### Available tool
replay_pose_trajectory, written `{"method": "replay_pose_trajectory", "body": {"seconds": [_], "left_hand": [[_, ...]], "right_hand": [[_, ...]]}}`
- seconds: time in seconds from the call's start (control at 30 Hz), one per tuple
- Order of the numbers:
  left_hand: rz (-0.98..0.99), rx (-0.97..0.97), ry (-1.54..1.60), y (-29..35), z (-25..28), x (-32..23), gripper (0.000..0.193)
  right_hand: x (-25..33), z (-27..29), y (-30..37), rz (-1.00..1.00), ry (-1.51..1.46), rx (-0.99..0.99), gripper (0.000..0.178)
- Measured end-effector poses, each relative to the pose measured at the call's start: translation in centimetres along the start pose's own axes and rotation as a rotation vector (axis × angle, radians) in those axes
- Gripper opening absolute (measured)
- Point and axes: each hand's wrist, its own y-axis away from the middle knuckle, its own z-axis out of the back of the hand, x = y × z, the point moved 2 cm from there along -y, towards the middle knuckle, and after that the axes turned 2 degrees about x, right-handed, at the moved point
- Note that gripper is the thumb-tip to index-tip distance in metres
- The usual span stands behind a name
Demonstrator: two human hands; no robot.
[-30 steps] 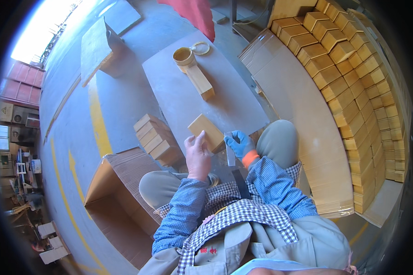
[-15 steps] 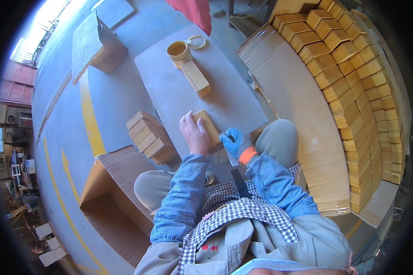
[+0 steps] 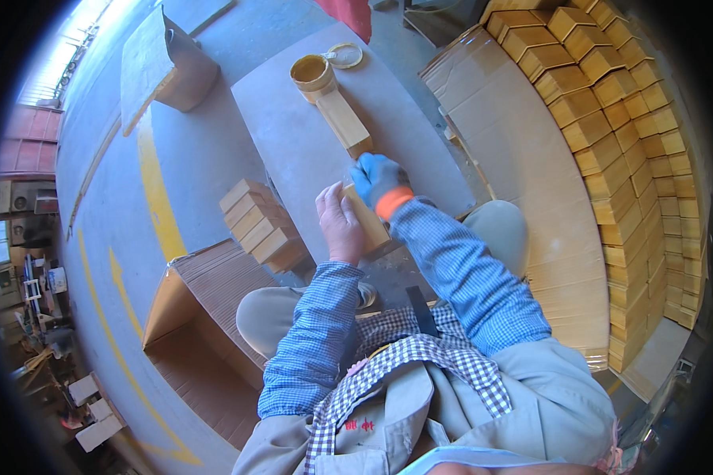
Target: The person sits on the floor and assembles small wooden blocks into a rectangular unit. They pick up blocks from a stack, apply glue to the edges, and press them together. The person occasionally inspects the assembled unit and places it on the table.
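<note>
A wooden block (image 3: 370, 222) lies on the grey board (image 3: 420, 119) in front of me. My left hand (image 3: 340, 227), pale and without the blue glove, steadies this block from its left side, fingers together against it. My right hand (image 3: 379, 180), in a blue glove with an orange cuff, is curled closed above the block's far end. What it grips is hidden by the glove. Just beyond the glove is the near end of a second wooden block (image 3: 342, 120). An open round tin (image 3: 312, 72) with a brown-stained rim stands at that block's far end.
A round lid (image 3: 345, 55) lies beside the tin. Several stacked blocks (image 3: 260, 224) stand left of the board. An open cardboard box (image 3: 206, 317) is at my lower left, flat cardboard (image 3: 523, 158) on my right. Many wooden blocks (image 3: 610, 190) are piled far right.
My right hand has moved forward and left from the block's near right side to its far end; the flat pale blade seen below it is now hidden. My left hand still stays at the block.
</note>
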Motion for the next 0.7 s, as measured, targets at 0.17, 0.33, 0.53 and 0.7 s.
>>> {"method": "replay_pose_trajectory", "body": {"seconds": [0.17, 0.33, 0.53, 0.7], "left_hand": [[0.02, -0.035, -0.062, 0.2, -0.4, -0.2, 0.029], [0.04, 0.015, -0.042, -0.2, 0.0, -0.4, 0.027], [0.027, 0.0, -0.087, -0.1, -0.1, -0.3, 0.028], [0.045, 0.026, -0.103, -0.3, -0.3, -0.2, 0.027]], "right_hand": [[-1.7, 2.3, 9.9, -0.207, -0.047, 0.171, 0.026], [-2.4, -0.6, 2.9, 0.007, -0.099, 0.002, 0.025], [-4.0, -0.4, 7.2, -0.294, -0.237, 0.174, 0.026], [-6.4, -2.1, 8.1, -0.253, -0.461, 0.185, 0.023]]}}
